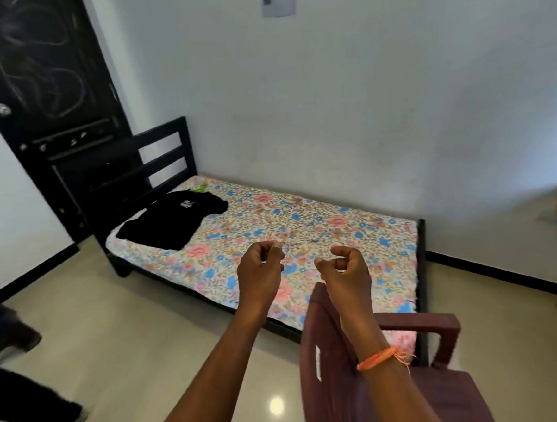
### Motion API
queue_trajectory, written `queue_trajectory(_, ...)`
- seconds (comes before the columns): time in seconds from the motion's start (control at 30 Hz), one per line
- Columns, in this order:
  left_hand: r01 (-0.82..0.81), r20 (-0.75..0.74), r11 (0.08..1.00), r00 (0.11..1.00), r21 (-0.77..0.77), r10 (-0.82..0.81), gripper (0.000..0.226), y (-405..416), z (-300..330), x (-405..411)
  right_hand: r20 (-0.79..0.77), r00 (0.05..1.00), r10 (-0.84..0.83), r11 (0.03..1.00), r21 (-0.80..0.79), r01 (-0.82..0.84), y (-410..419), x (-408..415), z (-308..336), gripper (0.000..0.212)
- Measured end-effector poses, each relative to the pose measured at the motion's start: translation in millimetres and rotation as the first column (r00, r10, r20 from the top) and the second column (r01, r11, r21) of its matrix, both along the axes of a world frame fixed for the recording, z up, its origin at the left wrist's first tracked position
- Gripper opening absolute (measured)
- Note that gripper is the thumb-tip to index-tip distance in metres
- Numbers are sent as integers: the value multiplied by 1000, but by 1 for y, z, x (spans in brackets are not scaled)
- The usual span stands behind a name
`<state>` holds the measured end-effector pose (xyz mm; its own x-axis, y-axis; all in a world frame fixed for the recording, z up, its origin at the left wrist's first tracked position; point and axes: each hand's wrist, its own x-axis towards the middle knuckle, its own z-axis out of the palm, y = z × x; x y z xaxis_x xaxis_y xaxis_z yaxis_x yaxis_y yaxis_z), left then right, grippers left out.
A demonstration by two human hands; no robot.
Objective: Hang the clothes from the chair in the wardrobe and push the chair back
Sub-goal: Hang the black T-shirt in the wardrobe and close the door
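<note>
Overhead, we hold both hands out above the bed's (pixel 304 222) near edge. Our left hand (pixel 261 271) has its fingers curled in, holding nothing; our right hand (pixel 344 272) likewise, empty. Maroon chair (pixel 398 383) beside the bed's near-right corner. Black shirt (pixel 172 218) lies flat at the bed's far-left corner.

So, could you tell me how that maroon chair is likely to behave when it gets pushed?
The maroon chair looks like moulded plastic, so probably light and stiff. On the glossy tiled floor it should slide easily, and might tip if pushed high on its backrest.
</note>
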<state>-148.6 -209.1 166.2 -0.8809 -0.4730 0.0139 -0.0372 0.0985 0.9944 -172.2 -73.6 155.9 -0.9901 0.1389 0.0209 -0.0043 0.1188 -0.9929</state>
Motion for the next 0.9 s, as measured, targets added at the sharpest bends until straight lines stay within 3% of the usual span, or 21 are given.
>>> queue_trajectory(0.2,54,52,998,997,39,-56,12,-87,-32,-92,72,997,16,1000,16,-17,-103,-84,-33,28)
queue_trajectory(0.43,124,143,992,982,18,-126,15,-244,-37,-206,187,982,-33,999,-33,40,-252,-197,-44,28)
queue_trajectory(0.67,35,140,999,989,36,-40,21,-382,-43,-309,200,980,-18,1000,4,18,-381,-307,-55,30)
queue_trajectory(0.9,-13,264,999,964,-41,23,15,-529,-101,-446,228,972,60,997,41,-71,-517,-461,-97,29)
